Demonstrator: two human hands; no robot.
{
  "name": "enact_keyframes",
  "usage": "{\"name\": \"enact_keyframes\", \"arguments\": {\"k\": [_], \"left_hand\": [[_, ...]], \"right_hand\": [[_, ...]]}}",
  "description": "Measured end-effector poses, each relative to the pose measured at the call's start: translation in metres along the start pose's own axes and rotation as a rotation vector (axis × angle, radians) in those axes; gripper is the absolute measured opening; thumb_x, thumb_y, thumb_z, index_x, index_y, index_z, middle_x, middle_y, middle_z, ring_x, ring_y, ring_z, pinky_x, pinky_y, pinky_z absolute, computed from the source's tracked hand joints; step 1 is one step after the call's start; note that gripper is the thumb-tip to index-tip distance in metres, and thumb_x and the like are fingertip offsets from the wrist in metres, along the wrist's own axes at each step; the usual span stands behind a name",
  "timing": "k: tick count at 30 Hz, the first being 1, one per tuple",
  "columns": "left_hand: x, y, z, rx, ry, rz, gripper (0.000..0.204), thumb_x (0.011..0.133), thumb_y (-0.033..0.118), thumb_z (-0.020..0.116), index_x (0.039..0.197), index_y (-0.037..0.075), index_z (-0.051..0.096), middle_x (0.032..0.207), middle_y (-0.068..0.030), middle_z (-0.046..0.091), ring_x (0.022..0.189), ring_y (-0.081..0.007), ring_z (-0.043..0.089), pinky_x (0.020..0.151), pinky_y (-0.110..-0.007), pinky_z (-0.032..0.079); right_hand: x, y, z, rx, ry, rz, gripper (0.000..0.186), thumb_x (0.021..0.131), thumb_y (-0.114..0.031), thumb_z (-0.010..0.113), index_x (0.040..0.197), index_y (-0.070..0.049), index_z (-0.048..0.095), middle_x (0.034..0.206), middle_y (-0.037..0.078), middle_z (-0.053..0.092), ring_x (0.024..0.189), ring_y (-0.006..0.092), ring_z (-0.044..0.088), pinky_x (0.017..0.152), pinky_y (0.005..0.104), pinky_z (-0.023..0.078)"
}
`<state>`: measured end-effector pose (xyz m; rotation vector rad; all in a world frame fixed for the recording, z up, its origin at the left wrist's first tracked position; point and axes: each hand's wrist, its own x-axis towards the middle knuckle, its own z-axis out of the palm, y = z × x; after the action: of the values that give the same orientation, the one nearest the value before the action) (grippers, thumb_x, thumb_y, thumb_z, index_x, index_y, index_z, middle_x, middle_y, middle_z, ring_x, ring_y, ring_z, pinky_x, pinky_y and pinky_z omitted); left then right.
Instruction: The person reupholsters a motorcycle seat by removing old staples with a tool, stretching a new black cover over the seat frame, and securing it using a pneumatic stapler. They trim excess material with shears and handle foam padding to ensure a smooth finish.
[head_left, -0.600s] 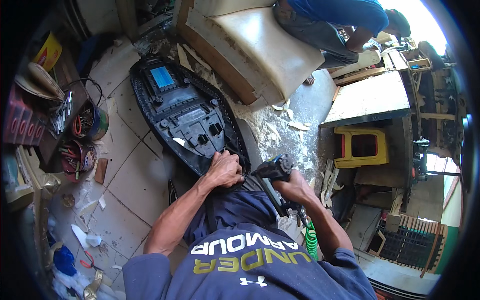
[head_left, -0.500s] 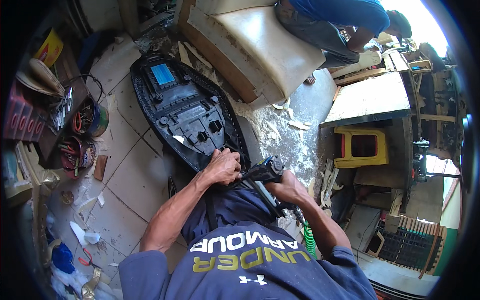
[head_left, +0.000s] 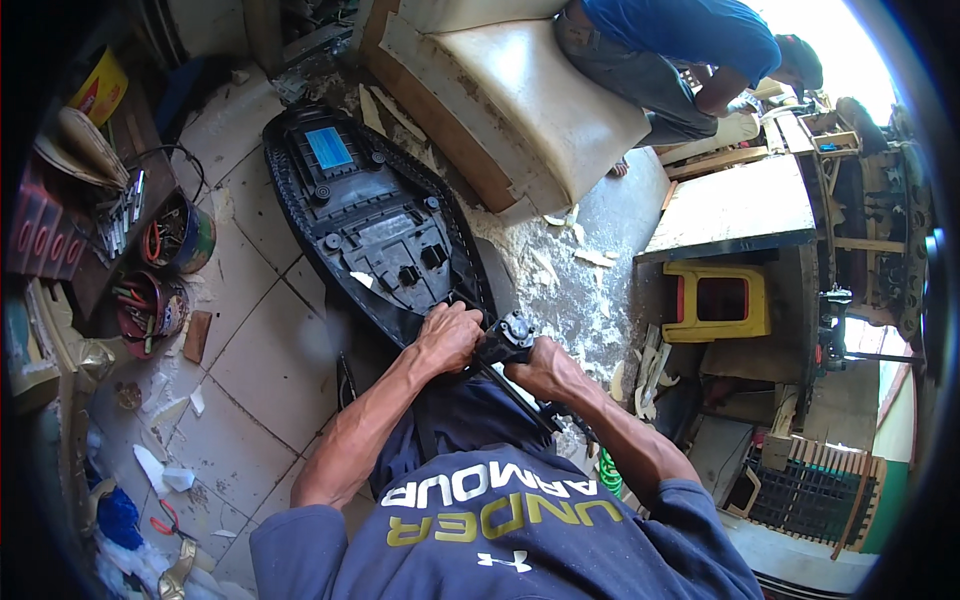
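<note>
A black motorcycle seat [head_left: 375, 215] lies underside up in front of me, its narrow end towards my lap. A blue label [head_left: 328, 148] is on its plastic base. My left hand [head_left: 448, 338] is closed on the black seat cover [head_left: 397, 326] at the near end, fingers curled over the rim. My right hand [head_left: 548, 370] grips a black air staple gun [head_left: 508, 338], whose head is at the seat's near edge beside my left hand. Its tip is hidden from view. A green coiled hose [head_left: 610, 474] shows below my right forearm.
A cream padded seat [head_left: 540, 95] stands beyond, with another person in a blue shirt [head_left: 680, 35] bent over behind it. Tool buckets [head_left: 150, 312] stand at left. A yellow stool [head_left: 718, 300] lies under a bench at right. Foam scraps [head_left: 595, 257] litter the floor.
My right hand has brought the staple gun left and slightly down, closer to my left hand. My left hand keeps hold of the cover at the near end.
</note>
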<state>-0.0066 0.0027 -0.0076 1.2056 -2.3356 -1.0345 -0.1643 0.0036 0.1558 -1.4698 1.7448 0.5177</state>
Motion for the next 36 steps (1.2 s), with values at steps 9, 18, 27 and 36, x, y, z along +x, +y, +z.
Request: {"name": "enact_keyframes", "arguments": {"k": [9, 18, 27, 36], "left_hand": [[-0.006, 0.001, -0.014, -0.072, -0.053, 0.027, 0.013, 0.085, 0.020, 0.068, 0.086, 0.010, 0.076, 0.097, -0.0070, 0.065, 0.098, -0.0281, 0.058, 0.087, -0.044, 0.046], [-0.107, -0.003, -0.106, 0.381, 0.221, 0.120, 0.042, 0.073, 0.030, 0.079, 0.113, 0.016, 0.072, 0.116, -0.0091, 0.062, 0.118, -0.0270, 0.056, 0.107, -0.049, 0.036], [-0.090, 0.059, -0.125, 0.647, -0.006, 0.448, 0.002, 0.080, 0.019, 0.061, 0.081, 0.018, 0.060, 0.080, 0.0017, 0.054, 0.081, -0.0159, 0.058, 0.073, -0.033, 0.042], [-0.048, 0.218, -0.062, -0.071, -0.578, 0.406, 0.016, 0.092, 0.021, 0.067, 0.089, 0.005, 0.069, 0.082, -0.0081, 0.067, 0.076, -0.0258, 0.069, 0.067, -0.038, 0.055]], "right_hand": [[-0.012, 0.012, -0.029, 0.209, 0.167, 0.002, 0.035, 0.080, -0.026, 0.064, 0.094, 0.006, 0.068, 0.075, 0.014, 0.067, 0.066, 0.0231, 0.063, 0.064, 0.0396, 0.051], [0.062, 0.232, 0.106, 0.189, 0.562, 0.285, 0.046, 0.082, -0.019, 0.062, 0.122, 0.002, 0.056, 0.103, 0.034, 0.068, 0.101, 0.0506, 0.066, 0.090, 0.0546, 0.052], [0.076, 0.315, 0.284, 0.425, 0.377, 0.476, 0.054, 0.083, -0.009, 0.060, 0.134, 0.004, 0.045, 0.117, 0.032, 0.065, 0.113, 0.0475, 0.063, 0.095, 0.0517, 0.050], [0.072, 0.348, 0.298, 0.536, 0.216, 0.419, 0.071, 0.086, -0.032, 0.069, 0.145, -0.001, 0.045, 0.135, 0.034, 0.055, 0.126, 0.0473, 0.055, 0.108, 0.0493, 0.044]]}}
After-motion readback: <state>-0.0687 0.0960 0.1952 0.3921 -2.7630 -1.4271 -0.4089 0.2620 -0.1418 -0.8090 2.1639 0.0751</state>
